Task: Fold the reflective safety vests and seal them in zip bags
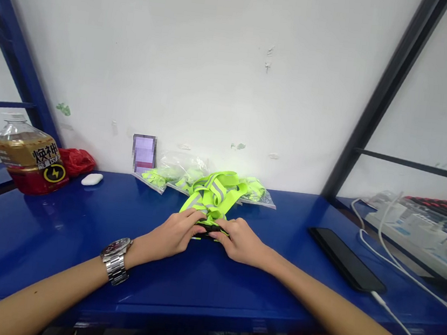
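A neon yellow-green reflective strap (pixel 216 189) with grey stripes lies in a looped heap at the middle of the desk. At its near end is a black buckle (pixel 211 228), partly covered by fingers. My left hand (pixel 174 233), with a metal watch on the wrist, pinches the buckle's left side. From the right, my right hand (pixel 243 242) grips the other side between thumb and fingers. Behind the heap lie clear plastic bags (pixel 185 167) with more yellow-green straps inside.
On the blue desk (pixel 120 214), a large drink bottle (pixel 31 157), a red plastic bag (pixel 77 161) and a white earbud case (pixel 92 179) stand left. A black phone (pixel 345 258) on a white cable and a power strip (pixel 423 233) are right. A blurred-out card (pixel 144 153) leans on the wall.
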Motion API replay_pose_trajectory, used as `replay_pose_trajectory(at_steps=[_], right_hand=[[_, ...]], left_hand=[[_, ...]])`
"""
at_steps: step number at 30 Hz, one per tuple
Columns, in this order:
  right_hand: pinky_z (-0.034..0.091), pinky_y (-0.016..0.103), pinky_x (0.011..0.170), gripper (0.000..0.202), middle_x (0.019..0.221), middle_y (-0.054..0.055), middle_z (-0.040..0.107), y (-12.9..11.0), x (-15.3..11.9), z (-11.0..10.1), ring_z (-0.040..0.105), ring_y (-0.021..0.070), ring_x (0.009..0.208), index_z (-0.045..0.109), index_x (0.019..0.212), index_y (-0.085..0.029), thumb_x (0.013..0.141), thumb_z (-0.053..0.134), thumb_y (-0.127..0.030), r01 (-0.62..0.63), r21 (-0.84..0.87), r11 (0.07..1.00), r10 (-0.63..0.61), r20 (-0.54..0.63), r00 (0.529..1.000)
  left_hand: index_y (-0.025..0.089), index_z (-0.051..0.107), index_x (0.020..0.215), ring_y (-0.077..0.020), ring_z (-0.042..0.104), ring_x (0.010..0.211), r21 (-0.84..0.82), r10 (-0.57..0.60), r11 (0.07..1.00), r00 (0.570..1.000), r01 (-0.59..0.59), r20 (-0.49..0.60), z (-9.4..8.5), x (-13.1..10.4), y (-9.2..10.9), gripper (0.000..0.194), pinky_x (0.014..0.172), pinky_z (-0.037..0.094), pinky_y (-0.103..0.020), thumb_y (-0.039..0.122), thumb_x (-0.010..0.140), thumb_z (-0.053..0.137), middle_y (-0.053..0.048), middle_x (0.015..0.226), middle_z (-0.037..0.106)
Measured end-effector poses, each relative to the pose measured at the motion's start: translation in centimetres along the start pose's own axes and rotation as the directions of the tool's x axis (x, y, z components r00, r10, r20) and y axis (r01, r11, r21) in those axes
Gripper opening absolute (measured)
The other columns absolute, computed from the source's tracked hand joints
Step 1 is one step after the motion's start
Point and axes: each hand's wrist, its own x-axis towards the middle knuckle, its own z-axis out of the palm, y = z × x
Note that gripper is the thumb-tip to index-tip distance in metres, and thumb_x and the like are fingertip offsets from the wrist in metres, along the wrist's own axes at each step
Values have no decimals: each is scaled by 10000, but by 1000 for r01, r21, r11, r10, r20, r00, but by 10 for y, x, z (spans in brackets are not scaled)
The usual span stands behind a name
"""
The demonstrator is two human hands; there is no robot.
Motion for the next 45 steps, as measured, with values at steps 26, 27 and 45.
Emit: replay_pose_trajectory(at_steps=[26,27,45], right_hand=[[441,352,771,208,885,108,510,-4,5,20,482,222,865,640,850,-143,921,446,-170,23,-186,982,-87,-343,935],[450,359,770,214,890,111,504,-4,4,21,475,223,863,640,867,-137,923,434,-157,52,-210,976,-122,-337,934],[464,322,735,290,1034,95,584,-2,-6,1,588,217,892,388,1171,-187,962,455,-376,5,100,995,1,-60,998]], left_hand=[[158,634,814,-192,534,888,60,-67,995,993,73,-101,8,1,0,282,823,464,-348,246,961,409,-92,1003,556],[161,643,837,-196,526,889,100,-47,993,995,56,-91,8,-1,-1,281,819,459,-348,250,966,410,-84,959,561],[180,547,1171,-299,517,1135,73,5,997,986,-17,167,-22,-4,10,617,925,441,-431,655,779,590,-121,1172,595]])
